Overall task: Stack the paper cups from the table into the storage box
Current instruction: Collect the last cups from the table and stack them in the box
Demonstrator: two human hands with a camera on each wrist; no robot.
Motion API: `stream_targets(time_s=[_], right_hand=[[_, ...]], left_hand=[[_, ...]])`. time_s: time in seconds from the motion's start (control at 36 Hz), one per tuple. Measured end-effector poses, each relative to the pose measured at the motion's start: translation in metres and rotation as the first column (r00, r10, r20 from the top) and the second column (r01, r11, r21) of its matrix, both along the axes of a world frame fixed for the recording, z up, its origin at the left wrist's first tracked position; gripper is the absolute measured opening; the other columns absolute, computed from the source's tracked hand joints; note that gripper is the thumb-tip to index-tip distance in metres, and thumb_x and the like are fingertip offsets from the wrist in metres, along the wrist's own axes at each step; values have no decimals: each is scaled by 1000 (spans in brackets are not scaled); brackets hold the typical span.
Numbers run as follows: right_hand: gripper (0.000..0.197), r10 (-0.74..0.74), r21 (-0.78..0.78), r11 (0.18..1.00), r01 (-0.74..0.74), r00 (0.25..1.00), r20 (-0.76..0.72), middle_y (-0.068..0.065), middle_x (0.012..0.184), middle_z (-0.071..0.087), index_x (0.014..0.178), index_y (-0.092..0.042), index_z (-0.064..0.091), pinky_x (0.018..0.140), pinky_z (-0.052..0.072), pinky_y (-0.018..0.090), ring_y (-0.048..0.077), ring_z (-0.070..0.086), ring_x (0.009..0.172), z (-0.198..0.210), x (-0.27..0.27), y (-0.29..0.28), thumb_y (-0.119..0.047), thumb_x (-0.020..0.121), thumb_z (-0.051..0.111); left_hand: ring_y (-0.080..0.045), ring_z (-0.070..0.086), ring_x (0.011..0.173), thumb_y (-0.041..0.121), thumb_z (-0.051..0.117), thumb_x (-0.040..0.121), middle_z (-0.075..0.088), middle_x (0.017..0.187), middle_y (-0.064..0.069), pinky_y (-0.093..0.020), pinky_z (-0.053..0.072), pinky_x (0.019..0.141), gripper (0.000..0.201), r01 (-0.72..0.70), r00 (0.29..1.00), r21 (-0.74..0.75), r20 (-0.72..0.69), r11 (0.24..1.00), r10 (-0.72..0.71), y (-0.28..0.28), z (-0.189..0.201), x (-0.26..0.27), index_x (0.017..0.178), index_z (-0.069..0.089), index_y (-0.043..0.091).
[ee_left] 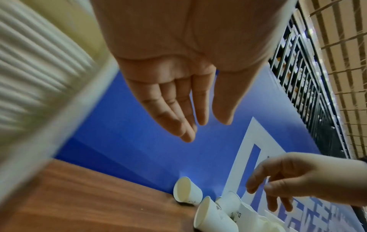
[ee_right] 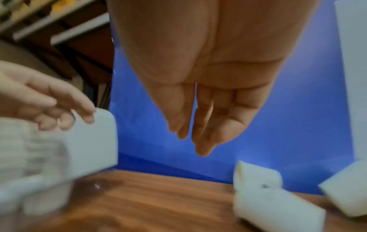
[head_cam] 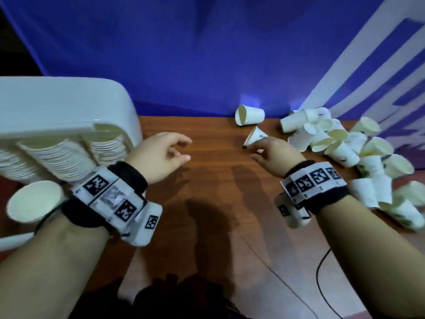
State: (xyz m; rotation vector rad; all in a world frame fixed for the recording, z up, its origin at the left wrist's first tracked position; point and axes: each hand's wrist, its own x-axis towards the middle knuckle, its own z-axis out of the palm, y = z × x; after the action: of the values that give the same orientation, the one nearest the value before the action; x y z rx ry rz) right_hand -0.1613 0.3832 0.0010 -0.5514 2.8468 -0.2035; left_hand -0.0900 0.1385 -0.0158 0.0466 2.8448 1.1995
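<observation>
A white storage box (head_cam: 69, 104) lies at the left of the wooden table (head_cam: 218, 192), with rows of nested paper cups (head_cam: 59, 157) inside. Many loose white paper cups (head_cam: 345, 146) are heaped at the right. One cup (head_cam: 249, 115) lies on its side by the back edge, and another cup (head_cam: 254, 135) lies just beyond my right hand (head_cam: 271, 153). That hand hovers over the table with relaxed fingers and holds nothing. My left hand (head_cam: 161, 153) floats beside the box, fingers straight (ee_left: 178, 113), also empty.
A single cup (head_cam: 34, 201) stands open-mouthed at the near left, beside my left wrist. A blue backdrop (head_cam: 207, 54) rises behind the table. A black cable (head_cam: 322, 272) runs across the near right of the table.
</observation>
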Motion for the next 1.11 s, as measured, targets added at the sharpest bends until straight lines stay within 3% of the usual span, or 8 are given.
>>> stream_targets(time_s=[0.19, 0.39, 0.56, 0.67, 0.81, 0.97, 1.06, 1.11], right_hand=[[47, 213, 219, 950, -224, 974, 71, 2, 139, 37, 133, -24, 42, 94, 44, 38, 27, 49, 119, -27, -105, 35, -23, 88, 55], [35, 453, 273, 820, -503, 862, 230, 4, 132, 39, 130, -18, 44, 79, 41, 35, 27, 50, 114, -70, -161, 48, -17, 94, 45], [30, 471, 179, 839, -515, 850, 237, 7, 124, 49, 124, -13, 48, 71, 34, 30, 26, 53, 108, -77, -196, 77, -22, 96, 42], [30, 468, 157, 845, -511, 850, 243, 8, 125, 49, 124, -14, 50, 79, 40, 32, 26, 53, 110, -79, -206, 93, -24, 97, 41], [29, 402, 93, 897, -432, 886, 233, 6, 122, 53, 121, -16, 54, 78, 33, 26, 23, 51, 111, -67, -203, 107, -26, 97, 42], [23, 313, 69, 944, -324, 940, 133, 6, 115, 59, 110, -17, 61, 79, 39, 29, 25, 55, 104, -30, -174, 108, -25, 94, 46], [21, 289, 16, 957, -289, 957, 26, 9, 109, 62, 103, -12, 63, 82, 44, 34, 27, 56, 100, -9, -150, 105, -24, 91, 51], [19, 255, -51, 965, -255, 967, -20, 9, 103, 64, 99, -13, 64, 80, 43, 34, 26, 57, 96, 5, -131, 100, -23, 90, 52]], left_hand=[[-5, 50, 69, 24, 56, 89, 58, 93, 11, -21, 35, 73, 30, -172, 982, 55, 90, 984, 167, 87, -33, -132, 119, 56, 19], [-13, 60, 67, 25, 55, 90, 59, 121, -2, -26, 43, 64, 39, -299, 939, 197, 234, 934, 252, 147, -94, -239, 126, 50, 12], [-5, 54, 55, 30, 58, 88, 60, 86, 3, -14, 40, 55, 27, -339, 913, 82, 267, 937, 307, 176, -118, -290, 107, 57, 11], [6, 51, 40, 22, 55, 89, 53, 61, 6, -7, 34, 44, 7, -341, 918, 9, 218, 940, 331, 178, -120, -298, 88, 57, 15], [6, 48, 36, 22, 56, 88, 56, 59, 2, -25, 37, 55, 10, -327, 929, 3, 183, 945, 321, 171, -108, -283, 87, 56, 11], [-1, 58, 49, 20, 55, 90, 63, 69, -1, -22, 49, 56, 11, -298, 949, 44, 121, 954, 291, 150, -63, -242, 96, 57, 12], [-17, 67, 69, 20, 56, 89, 68, 75, -5, -35, 55, 72, 12, -282, 958, 83, 77, 956, 276, 131, -33, -206, 96, 61, 12], [-12, 67, 70, 21, 58, 87, 69, 73, 0, -37, 53, 80, 7, -277, 961, 70, 22, 958, 276, 115, -14, -176, 91, 63, 19]])
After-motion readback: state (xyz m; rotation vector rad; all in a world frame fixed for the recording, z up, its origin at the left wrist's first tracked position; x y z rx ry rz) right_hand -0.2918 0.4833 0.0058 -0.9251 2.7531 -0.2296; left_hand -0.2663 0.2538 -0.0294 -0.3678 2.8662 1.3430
